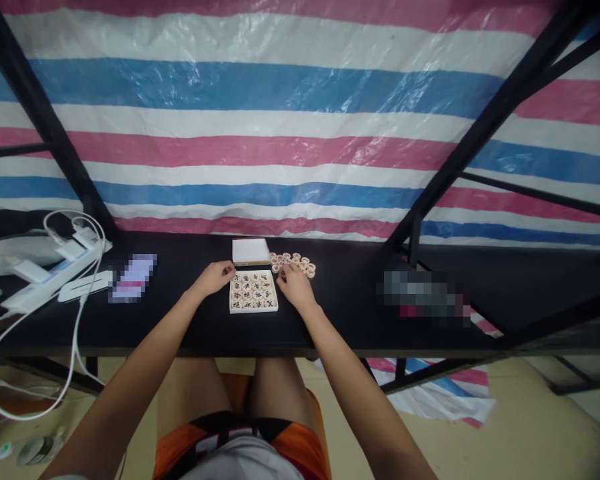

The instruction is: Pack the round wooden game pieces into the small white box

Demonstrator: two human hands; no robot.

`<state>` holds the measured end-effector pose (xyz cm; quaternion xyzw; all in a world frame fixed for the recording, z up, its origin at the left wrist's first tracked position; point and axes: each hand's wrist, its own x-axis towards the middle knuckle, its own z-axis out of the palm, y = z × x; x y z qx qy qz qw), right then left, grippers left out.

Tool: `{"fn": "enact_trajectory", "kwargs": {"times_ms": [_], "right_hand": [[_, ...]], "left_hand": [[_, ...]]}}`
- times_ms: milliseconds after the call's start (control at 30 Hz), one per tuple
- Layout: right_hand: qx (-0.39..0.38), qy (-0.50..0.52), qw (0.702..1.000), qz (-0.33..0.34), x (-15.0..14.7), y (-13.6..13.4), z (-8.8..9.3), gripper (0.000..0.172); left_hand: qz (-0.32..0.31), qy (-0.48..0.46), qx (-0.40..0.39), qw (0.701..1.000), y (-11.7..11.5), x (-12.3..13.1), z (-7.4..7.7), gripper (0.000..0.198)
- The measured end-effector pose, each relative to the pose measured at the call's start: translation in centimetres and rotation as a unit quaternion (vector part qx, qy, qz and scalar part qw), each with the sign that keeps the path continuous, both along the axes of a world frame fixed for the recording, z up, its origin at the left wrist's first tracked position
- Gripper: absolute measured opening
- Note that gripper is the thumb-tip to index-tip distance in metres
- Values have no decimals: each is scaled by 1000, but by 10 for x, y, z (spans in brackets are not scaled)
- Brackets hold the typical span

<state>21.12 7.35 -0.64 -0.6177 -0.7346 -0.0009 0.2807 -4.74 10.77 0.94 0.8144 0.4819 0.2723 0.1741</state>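
My left hand (215, 277) touches the back left corner of the box (253, 292), fingers curled; I cannot tell if it grips. My right hand (294, 285) lies beside the box's right side, fingertips among the loose pieces (300, 262), grasp unclear. The box sits near the bench's (340, 313) front edge, lid (251, 251) just behind.

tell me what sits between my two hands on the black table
A shallow white square box of round pale wooden game pieces lies between the left hand and the right hand, seen in the head view.
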Motion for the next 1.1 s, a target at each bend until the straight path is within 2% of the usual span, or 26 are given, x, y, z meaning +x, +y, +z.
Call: {"fn": "enact_trajectory", "kwargs": {"times_ms": [100, 167, 300, 400, 500, 667, 967, 1033, 1100], "right_hand": [[55, 60, 997, -1, -1, -1, 2, 11], [79, 98, 991, 34, -4, -1, 4, 11], [71, 138, 975, 157, -10, -3, 4, 10], [40, 142, 969, 201, -14, -3, 2, 10], [16, 135, 969, 207, -15, -2, 2, 11], [50, 110, 970, 209, -12, -4, 6, 16], [39, 76, 976, 202, -6, -3, 5, 21], [55, 78, 980, 175, -3, -2, 4, 22], [60, 73, 990, 108, 2, -2, 4, 25]], "left_hand": [[1, -2, -1, 1000, 1, 0, -1, 22], [1, -5, 0, 1000, 2, 0, -3, 21], [0, -12, -2, 1000, 2, 0, -4, 21], [-7, -15, -5, 1000, 1, 1, -3, 22], [-5, -13, -7, 1000, 1, 2, -2, 22], [-7, -21, -7, 1000, 3, 1, -4, 21], [3, -14, -7, 1000, 2, 2, -4, 24], [1, -13, -7, 1000, 1, 2, -4, 24], [-1, -13, -7, 1000, 1, 2, -3, 23]]}}
